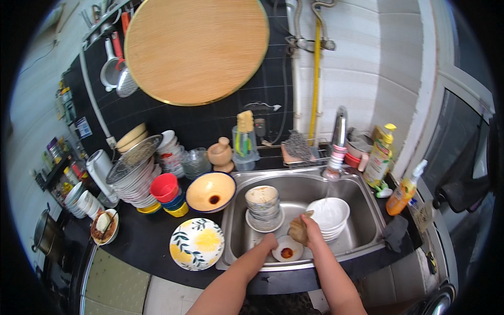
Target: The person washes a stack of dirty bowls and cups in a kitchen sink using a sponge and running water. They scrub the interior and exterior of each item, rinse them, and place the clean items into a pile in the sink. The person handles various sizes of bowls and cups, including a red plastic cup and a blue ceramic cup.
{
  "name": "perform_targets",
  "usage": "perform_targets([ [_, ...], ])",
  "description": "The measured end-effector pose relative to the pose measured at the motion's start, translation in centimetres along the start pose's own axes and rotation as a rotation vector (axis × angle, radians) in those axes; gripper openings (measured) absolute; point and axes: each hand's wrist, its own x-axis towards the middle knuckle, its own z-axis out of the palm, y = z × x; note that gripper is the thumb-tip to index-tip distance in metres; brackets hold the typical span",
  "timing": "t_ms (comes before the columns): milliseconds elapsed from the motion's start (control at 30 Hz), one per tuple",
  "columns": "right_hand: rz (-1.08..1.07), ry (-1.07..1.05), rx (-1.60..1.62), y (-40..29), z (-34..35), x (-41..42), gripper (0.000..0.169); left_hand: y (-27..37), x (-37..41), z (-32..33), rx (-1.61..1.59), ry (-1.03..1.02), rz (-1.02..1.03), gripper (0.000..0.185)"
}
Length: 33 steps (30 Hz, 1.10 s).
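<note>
My left hand (270, 241) grips the rim of a small white bowl (286, 249) with reddish-brown liquid at its bottom, low over the front of the steel sink (233, 252). Just to the right, my right hand (312, 228) holds a crumpled brown cloth (299, 231) above the bowl's edge. Behind my left hand, a stack of patterned bowls (262, 202) stands in the sink on a white dish. White bowls (329, 216) are stacked at the sink's right side, with a thin stream of water falling into the top one from the faucet (339, 130).
Left of the sink are a floral plate (197, 244), a cream bowl (204, 189) with dark liquid, and a red bowl (164, 188). A wooden mortar (220, 154) stands behind. A yellow pump bottle (378, 159) and an orange spray bottle (401, 195) flank the sink's right edge.
</note>
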Motion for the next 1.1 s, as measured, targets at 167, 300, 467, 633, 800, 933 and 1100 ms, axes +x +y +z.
perform_targets([
  [167,-0.017,-0.029,-0.043,-0.8,0.6,-1.3,0.031,2.1,-1.4,-0.1,-0.45,-0.217,-0.09,0.045],
  [300,-0.007,-0.005,-0.086,-1.6,1.7,-2.5,0.033,4.0,-4.1,-2.3,-0.366,-0.192,-0.114,0.033],
  [467,-0.083,-0.017,-0.179,-1.0,1.2,-2.0,0.034,3.7,-4.7,-2.9,-0.111,0.035,0.094,0.025],
  [633,-0.291,0.095,-0.487,1.1,-0.1,0.0,0.035,4.2,-6.1,-2.9,0.307,0.294,0.41,0.017],
  [800,-0.236,-0.002,-0.749,0.5,0.1,-0.7,0.028,7.0,-9.8,-4.4,0.501,0.432,0.265,0.013],
  [933,-0.502,-0.149,-0.673,-0.6,2.7,-3.3,0.025,3.3,-7.6,-3.6,0.025,0.613,0.367,0.022],
  [1100,-0.951,-0.325,-1.315,-0.4,2.8,-4.0,0.021,4.7,-10.7,-6.7,-0.764,0.278,-0.055,0.029],
])
